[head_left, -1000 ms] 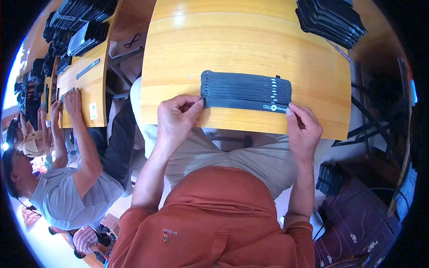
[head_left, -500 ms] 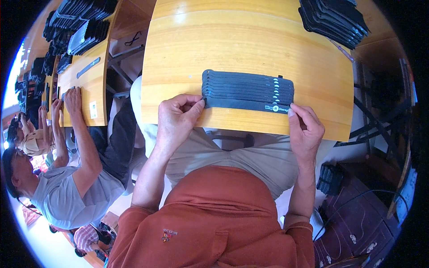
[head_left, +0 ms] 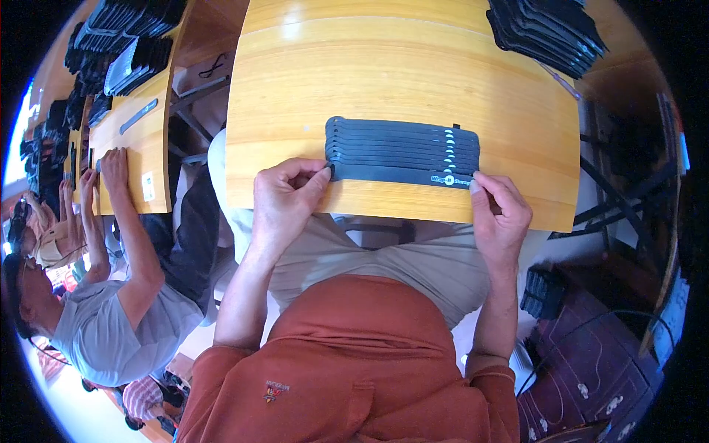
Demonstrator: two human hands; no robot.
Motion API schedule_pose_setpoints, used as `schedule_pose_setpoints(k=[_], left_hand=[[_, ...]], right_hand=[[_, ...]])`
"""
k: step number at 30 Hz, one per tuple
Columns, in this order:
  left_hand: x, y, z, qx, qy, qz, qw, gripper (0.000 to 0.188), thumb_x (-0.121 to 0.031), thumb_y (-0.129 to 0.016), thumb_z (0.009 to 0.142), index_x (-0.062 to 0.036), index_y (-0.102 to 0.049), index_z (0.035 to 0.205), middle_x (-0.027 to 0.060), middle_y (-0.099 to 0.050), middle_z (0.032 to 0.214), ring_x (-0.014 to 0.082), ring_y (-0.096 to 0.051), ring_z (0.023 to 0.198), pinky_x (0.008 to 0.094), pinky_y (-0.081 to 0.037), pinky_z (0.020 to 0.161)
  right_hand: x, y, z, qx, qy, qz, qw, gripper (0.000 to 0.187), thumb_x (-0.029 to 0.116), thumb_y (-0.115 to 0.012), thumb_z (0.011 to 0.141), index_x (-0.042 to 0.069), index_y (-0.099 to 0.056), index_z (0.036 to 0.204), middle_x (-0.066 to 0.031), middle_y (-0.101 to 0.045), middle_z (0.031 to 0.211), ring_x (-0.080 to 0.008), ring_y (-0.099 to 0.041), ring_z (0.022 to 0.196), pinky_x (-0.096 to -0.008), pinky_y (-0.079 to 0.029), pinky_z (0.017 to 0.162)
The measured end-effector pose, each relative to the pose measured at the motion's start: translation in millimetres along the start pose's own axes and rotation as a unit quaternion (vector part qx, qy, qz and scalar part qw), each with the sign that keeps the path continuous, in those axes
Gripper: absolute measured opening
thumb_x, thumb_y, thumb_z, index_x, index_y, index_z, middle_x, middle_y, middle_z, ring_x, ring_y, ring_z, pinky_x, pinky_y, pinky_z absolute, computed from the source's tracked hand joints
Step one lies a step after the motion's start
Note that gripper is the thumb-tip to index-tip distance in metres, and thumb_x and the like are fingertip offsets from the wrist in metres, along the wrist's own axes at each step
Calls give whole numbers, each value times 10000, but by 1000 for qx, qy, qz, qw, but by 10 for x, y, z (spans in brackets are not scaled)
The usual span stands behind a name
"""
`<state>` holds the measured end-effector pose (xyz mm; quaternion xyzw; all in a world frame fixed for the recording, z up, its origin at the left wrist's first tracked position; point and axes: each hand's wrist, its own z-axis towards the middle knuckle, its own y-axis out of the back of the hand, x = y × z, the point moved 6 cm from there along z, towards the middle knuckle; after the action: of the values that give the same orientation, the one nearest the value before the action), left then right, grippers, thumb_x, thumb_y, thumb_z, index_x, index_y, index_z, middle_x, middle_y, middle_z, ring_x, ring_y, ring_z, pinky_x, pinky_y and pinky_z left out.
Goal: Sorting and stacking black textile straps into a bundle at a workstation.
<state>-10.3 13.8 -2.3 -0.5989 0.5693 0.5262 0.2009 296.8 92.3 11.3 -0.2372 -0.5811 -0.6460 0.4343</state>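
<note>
Several dark straps lie overlapped like shingles on the wooden table, each with a small pale mark near its right end. The nearest strap lies along the front of this row, its full printed label showing. My left hand pinches that strap's left end between thumb and fingertips. At the other end, my right hand is closed in a pinch on the right tip. Both hands rest close to the table's near edge.
The wooden table carries a stack of dark straps at its far right, beside a thin pointed tool. On the left, a co-worker sits at another table holding piles of straps. A dark cabinet stands at right.
The whole view has shifted slightly, so the table and straps appear a little further left. Both hands keep their places at the ends of the nearest strap.
</note>
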Motion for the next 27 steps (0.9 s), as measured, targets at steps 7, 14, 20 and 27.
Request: schedule_pose_setpoints(k=[7, 14, 20, 27], left_hand=[[58, 16, 12, -3, -1, -8, 1000, 120, -46, -738, 958, 56, -759, 1018, 22, -704, 746, 44, -591, 622, 207, -480, 553], [42, 14, 9, -10, 0, -9, 1000, 121, -51, -741, 959, 55, -759, 1014, 14, -690, 728, 37, -568, 594, 205, -455, 526], [34, 4, 12, -5, -1, -6, 1000, 131, -48, -737, 961, 62, -753, 1030, 16, -681, 717, 38, -558, 588, 202, -444, 523], [55, 5, 14, -6, -4, -15, 1000, 135, -54, -733, 966, 62, -754, 1030, 16, -681, 717, 36, -555, 591, 201, -443, 526]], right_hand=[[11, -12, 3, -5, -21, 6, 1000, 104, -21, -719, 904, -20, -749, 1004, -120, -716, 872, -176, -677, 716, -292, -520, 635], [1, -14, 10, -3, -23, -1, 1000, 111, -19, -724, 880, -23, -748, 988, -154, -725, 879, -247, -722, 772, -332, -554, 688], [24, -1, 45, 5, -35, -26, 999, 107, 5, -717, 889, -18, -747, 989, -147, -715, 855, -250, -709, 736, -343, -550, 672], [44, -5, 65, 10, -48, -28, 998, 108, 21, -712, 892, -18, -750, 985, -149, -715, 845, -253, -706, 718, -344, -547, 664]])
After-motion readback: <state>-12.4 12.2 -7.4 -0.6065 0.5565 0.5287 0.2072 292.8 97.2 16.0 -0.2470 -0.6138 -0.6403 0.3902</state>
